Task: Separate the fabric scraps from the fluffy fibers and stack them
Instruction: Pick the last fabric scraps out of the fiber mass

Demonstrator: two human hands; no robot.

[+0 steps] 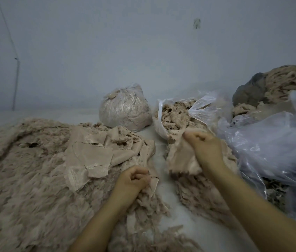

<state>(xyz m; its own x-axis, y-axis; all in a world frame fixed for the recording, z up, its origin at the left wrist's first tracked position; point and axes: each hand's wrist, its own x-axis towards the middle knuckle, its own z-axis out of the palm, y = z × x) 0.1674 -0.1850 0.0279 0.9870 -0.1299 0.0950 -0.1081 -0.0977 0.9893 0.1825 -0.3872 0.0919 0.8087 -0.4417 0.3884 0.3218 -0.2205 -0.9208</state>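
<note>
Head view: my left hand (133, 180) has its fingers curled round a thin beige fabric scrap (151, 186) at the edge of the big fluffy fiber pile (25, 179). My right hand (204, 148) grasps a larger scrap (180, 160) over a smaller fiber heap (198, 193). Flat scraps already lie stacked (89, 157) on the big pile. I judge the cloth light, limp and clingy with fluff; a corner or bare edge is the best hold. An open plastic bag (196, 111) of fibers and a tied bag (125, 111) stand behind; crinkled clear sheeting (270, 142) lies right.
</note>
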